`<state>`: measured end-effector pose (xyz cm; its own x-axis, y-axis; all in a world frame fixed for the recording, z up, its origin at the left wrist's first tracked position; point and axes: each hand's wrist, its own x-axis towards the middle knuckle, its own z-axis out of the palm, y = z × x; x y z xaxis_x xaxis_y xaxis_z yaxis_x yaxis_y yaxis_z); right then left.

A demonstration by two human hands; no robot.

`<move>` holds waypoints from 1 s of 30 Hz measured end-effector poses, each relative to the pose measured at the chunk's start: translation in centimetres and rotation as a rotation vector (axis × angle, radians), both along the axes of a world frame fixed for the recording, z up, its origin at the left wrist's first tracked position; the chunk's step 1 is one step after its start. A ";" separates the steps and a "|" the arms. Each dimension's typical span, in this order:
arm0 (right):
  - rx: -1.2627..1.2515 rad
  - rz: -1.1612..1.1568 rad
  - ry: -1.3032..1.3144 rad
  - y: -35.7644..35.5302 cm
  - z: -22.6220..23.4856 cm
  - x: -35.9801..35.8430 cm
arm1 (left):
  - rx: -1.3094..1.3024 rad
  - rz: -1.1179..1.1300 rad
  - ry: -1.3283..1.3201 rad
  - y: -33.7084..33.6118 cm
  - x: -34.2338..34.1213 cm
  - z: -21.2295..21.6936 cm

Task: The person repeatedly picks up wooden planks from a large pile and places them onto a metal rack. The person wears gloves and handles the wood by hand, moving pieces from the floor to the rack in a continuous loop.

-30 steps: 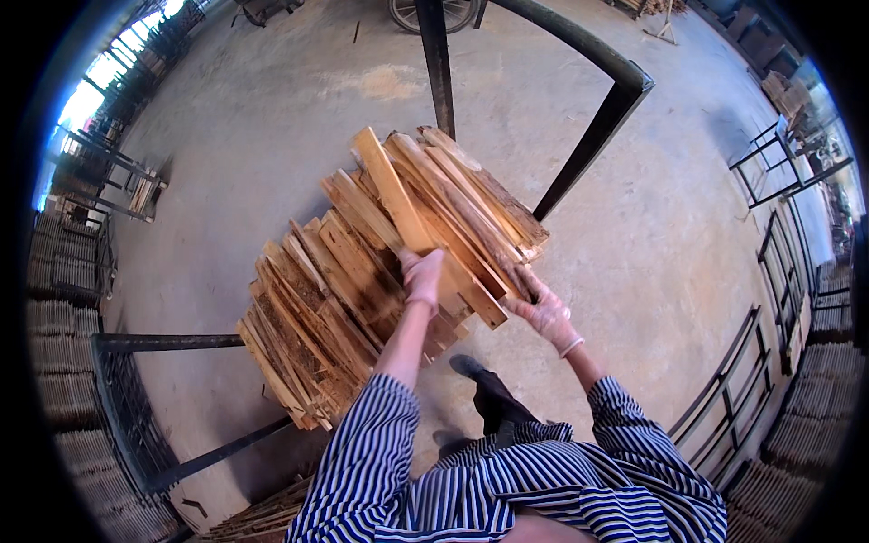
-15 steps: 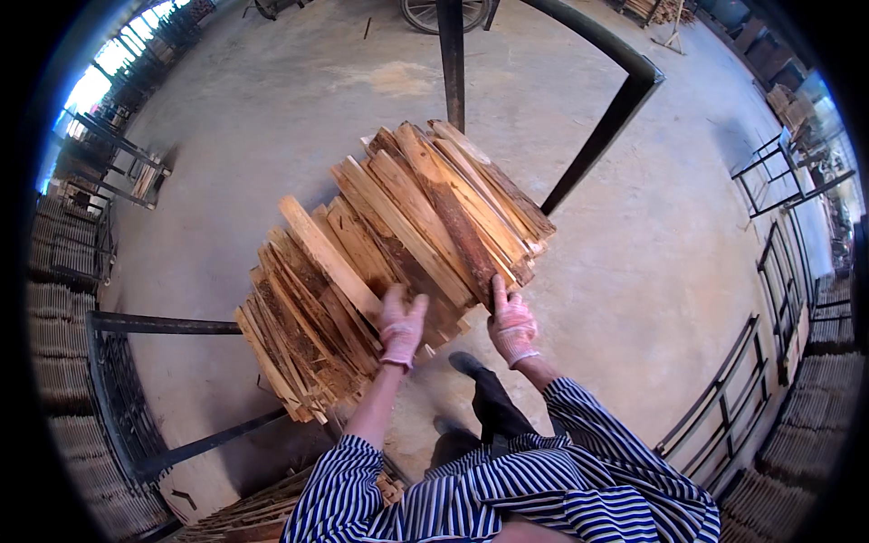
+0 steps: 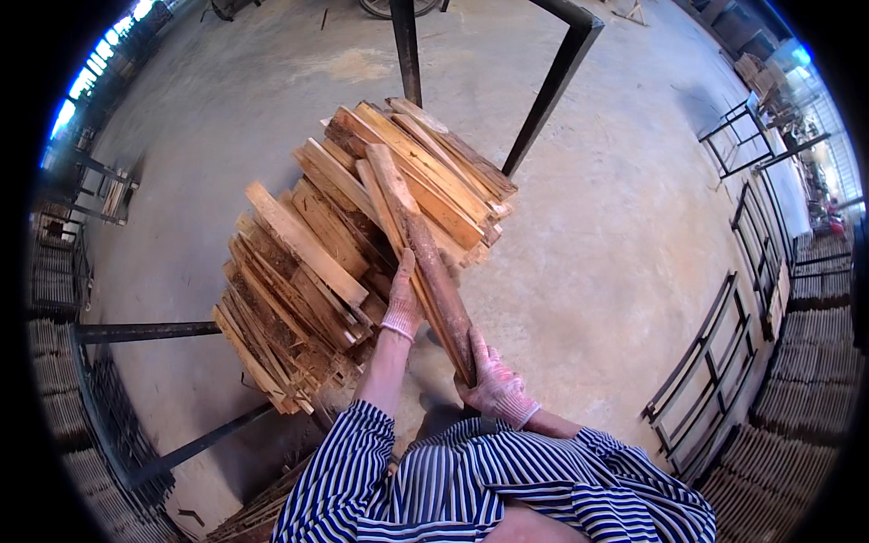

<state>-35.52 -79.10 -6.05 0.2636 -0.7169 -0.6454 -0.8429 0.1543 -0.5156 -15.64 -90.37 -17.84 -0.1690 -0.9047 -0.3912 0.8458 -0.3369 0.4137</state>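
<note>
Two long wooden strips [image 3: 433, 276], one with dark bark along its face and one paler, slant toward my body above a big stack of strips. My right hand [image 3: 493, 385], in a pinkish work glove, is closed around their near end. Against their left side, about midway along, rests my gloved left hand [image 3: 403, 297]; its thumb side shows and the other fingers are hidden behind the wood. The stack of rough wooden strips [image 3: 312, 258] lies in front of me, with strips side by side and their ends uneven.
A black metal frame [image 3: 554, 86] rises at the far side of the stack, and black bars [image 3: 149, 332] extend at its left. Metal racks [image 3: 711, 371] stand to the right. Piles of thin slats [image 3: 815, 362] line the right edge, on a concrete floor [image 3: 597, 271].
My right hand has drawn the bark-edged strip and a paler one off the stack toward my body. My left hand has moved from the stack's near edge onto these strips.
</note>
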 end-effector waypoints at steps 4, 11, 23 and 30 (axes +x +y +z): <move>-0.009 0.014 -0.343 -3.2 -3.7 -2.9 | -0.024 0.160 0.017 1.5 2.0 1.6; -0.889 0.074 0.038 -25.1 -11.5 8.0 | -0.026 0.421 -0.130 3.0 4.7 2.1; -0.609 0.286 0.230 -30.3 -14.5 17.5 | 0.317 0.799 -0.122 10.2 7.7 -1.7; 0.073 0.123 -0.599 -36.1 -13.5 12.5 | 0.204 0.929 0.185 15.0 7.7 -0.1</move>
